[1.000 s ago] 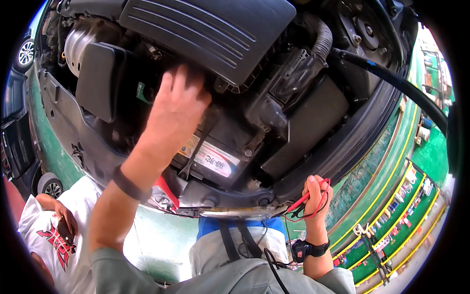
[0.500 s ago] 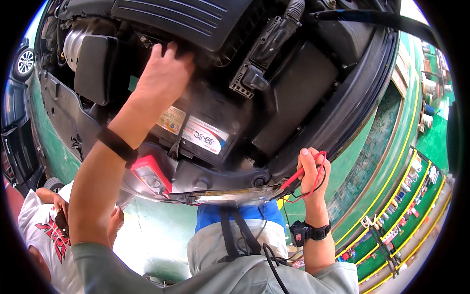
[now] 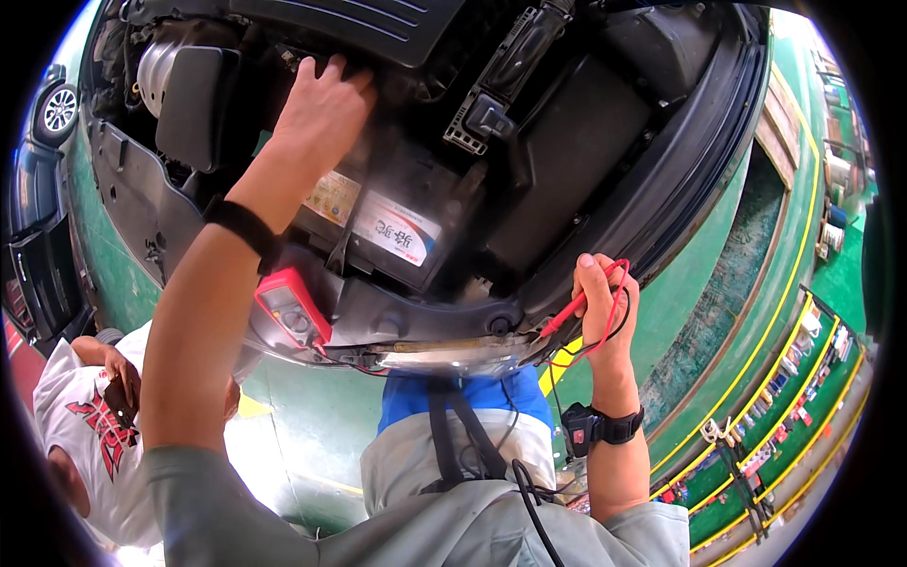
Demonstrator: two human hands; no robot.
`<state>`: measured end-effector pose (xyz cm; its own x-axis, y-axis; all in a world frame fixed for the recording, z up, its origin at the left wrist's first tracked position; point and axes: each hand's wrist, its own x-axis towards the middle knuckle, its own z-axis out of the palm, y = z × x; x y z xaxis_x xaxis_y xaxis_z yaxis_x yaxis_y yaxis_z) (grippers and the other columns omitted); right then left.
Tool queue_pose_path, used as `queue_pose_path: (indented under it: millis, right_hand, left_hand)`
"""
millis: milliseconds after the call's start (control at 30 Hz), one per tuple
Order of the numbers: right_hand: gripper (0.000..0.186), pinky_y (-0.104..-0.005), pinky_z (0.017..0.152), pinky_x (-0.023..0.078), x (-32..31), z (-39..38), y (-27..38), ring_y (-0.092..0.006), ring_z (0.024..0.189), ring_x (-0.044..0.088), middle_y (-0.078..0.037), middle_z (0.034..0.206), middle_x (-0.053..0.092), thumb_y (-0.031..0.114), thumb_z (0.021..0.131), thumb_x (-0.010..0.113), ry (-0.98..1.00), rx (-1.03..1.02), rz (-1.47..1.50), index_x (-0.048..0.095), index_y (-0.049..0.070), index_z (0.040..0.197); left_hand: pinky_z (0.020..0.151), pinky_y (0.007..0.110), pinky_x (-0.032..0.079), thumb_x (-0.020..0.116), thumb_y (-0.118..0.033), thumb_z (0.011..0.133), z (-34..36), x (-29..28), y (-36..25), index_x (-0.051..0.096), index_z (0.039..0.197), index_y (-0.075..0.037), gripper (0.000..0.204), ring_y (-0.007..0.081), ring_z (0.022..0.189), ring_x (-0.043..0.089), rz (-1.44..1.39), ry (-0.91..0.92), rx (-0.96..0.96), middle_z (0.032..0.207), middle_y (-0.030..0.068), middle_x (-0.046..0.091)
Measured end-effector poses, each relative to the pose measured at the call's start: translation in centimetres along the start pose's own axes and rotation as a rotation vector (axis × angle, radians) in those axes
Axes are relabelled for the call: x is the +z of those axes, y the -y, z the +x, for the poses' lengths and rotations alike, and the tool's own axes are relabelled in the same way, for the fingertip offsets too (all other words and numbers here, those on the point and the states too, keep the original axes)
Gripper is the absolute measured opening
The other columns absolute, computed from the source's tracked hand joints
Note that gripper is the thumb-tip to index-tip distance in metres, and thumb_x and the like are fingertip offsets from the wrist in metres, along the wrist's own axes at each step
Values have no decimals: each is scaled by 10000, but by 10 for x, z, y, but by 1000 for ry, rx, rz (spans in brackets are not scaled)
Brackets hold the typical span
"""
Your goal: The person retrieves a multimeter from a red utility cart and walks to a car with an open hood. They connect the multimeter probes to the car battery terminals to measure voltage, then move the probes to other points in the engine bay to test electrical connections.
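Observation:
My left hand (image 3: 326, 109) reaches into the engine bay, over the far side of the car battery (image 3: 394, 230). Its fingers bend down into the dark gap by the engine cover (image 3: 350, 28); the tips and whatever they grip are hidden. My right hand (image 3: 605, 298), beside the front edge of the car, is closed round a red test probe (image 3: 564, 317) slanting down to the left. A red and a black lead loop about this hand. The multimeter (image 3: 294, 310), in a red case, lies at the front edge of the bay below my left forearm.
A black box-shaped cover (image 3: 196, 109) stands left of my left hand. Right of the battery runs a black housing (image 3: 576, 170). At the lower left is another person (image 3: 99, 425) in a white shirt. Yellow-edged shelves (image 3: 775, 425) stand at the right.
The view has shifted, so the car sits slightly higher in the picture. Both hands keep nearly the same places and grips. The other person's hand near my left arm shows less.

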<state>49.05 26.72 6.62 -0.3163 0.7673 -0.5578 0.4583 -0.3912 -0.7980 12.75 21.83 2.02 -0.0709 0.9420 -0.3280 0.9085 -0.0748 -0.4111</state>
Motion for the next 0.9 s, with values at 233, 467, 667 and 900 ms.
queue_pose_path:
  millis: [233, 467, 667, 900]
  right_hand:
    - [429, -233, 505, 340, 0, 0, -4, -56, 527, 444, 30, 601, 485, 278, 1028, 599, 3, -42, -17, 543, 65, 659]
    - [456, -248, 514, 326, 1, 0, -2, -67, 523, 435, 18, 568, 463, 305, 1024, 563, -16, -53, -74, 512, 75, 634]
    - [449, -243, 516, 303, 3, 1, -3, -63, 531, 404, 17, 584, 451, 291, 1020, 567, -25, -32, -68, 494, 73, 634]
    - [453, -243, 511, 297, 5, 1, -3, -63, 525, 399, 15, 584, 451, 291, 1022, 565, -29, -31, -93, 493, 70, 633]
  left_hand:
    - [998, 399, 404, 656, -144, 855, -8, 2, -3, 693, 1101, -154, 249, 212, 1247, 537, 7, -40, -12, 1250, -19, 631]
    - [948, 369, 404, 659, -161, 849, 14, 1, -3, 739, 987, -184, 161, 184, 1186, 566, -83, 108, 23, 1131, -39, 671]
    - [984, 351, 396, 692, -164, 855, 5, 0, -2, 735, 1051, -192, 202, 184, 1228, 552, 5, 55, 27, 1169, -36, 666]
    - [1001, 349, 396, 687, -148, 856, -2, 8, 3, 711, 1107, -184, 254, 192, 1255, 535, -4, -7, 4, 1255, -34, 642]
